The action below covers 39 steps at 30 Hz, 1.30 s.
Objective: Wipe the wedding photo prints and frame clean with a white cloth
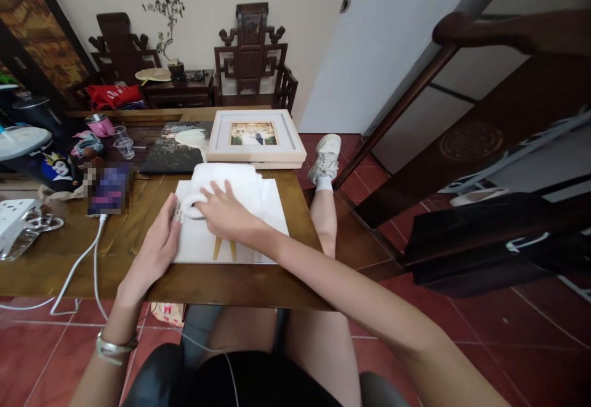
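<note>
A white board (272, 210) with a printed picture lies on the wooden table in front of me. Two yellowish tapering strips show on its lower part. Over its upper part lies a soft white cloth (228, 173), with a thick ring-like fold at its left end. My right hand (226, 210) is on the cloth, thumb side at the ring-like fold and the other fingers spread over the material. My left hand (161, 234) rests at the board's left edge, fingers extended and nothing in it. The underside of the right hand is hidden.
Behind the board lie a framed picture (253, 136) and a dark picture panel (173, 148). To the left are a blurred phone (108, 188) on a white cable, a power strip (18, 219), plastic cups (124, 145) and a black tumbler (55, 167). A wooden chair (484, 142) stands right.
</note>
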### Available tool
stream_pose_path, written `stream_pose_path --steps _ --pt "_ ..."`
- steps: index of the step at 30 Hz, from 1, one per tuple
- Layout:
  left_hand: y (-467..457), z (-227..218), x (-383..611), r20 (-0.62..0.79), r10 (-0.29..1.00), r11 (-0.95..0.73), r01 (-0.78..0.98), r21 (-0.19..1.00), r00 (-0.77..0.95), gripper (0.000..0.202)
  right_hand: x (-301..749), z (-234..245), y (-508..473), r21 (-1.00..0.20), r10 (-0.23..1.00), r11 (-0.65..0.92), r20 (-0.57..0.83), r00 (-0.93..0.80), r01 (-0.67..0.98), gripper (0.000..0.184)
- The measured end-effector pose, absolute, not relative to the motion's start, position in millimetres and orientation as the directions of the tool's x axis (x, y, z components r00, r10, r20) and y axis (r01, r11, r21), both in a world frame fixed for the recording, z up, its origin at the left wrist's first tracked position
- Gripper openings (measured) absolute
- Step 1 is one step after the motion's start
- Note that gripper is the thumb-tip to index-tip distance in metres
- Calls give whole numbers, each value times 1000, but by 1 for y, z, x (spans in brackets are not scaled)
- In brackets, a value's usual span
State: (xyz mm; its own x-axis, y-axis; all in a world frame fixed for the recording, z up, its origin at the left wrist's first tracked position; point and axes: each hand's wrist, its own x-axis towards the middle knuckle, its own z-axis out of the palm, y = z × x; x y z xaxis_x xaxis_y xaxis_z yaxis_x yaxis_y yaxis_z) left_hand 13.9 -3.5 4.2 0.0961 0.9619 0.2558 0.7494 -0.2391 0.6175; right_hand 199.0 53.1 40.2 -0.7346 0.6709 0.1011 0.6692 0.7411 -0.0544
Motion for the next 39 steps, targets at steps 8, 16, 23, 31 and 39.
stream_pose_path --steps 8,16,23,31,39 --pt "-2 -2 13 336 942 -280 533 798 -8 65 214 58 -25 -111 329 943 146 -933 315 26" --pt "-1 4 21 358 930 -265 826 498 82 49 223 73 38 -209 615 772 7 -789 600 43" --pt "-13 9 28 278 953 -222 903 367 121 49 192 81 87 -308 646 724 -8 -763 617 36" --pt "-7 0 28 238 964 -211 889 406 120 55 273 65 97 -315 759 629 50 -649 711 47" --pt "-5 3 31 386 922 -198 859 472 1 42 305 31 -22 -220 650 756 141 -747 616 49"
